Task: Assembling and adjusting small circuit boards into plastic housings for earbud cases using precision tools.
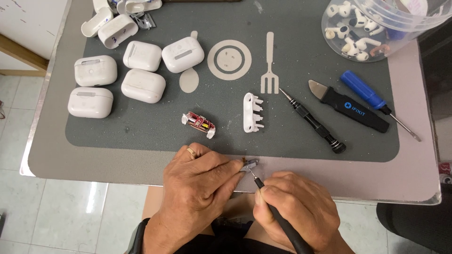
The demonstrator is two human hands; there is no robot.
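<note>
My left hand (200, 186), with a ring on one finger, pinches a small grey metal part (250, 164) at the near edge of the table. My right hand (294, 209) grips a thin black screwdriver (278, 216) whose tip touches that small part. Just beyond the hands, on the dark grey mat (141, 131), lie a small red circuit board with white ends (198, 124) and a white plastic inner frame (251, 112).
Several white earbud charging cases (143, 85) lie at the mat's left, with opened shells (117, 30) behind them. A black precision screwdriver (313, 121), a black pry tool (351, 109) and a blue-handled screwdriver (372, 99) lie at right. A clear tub of earbuds (362, 28) stands far right.
</note>
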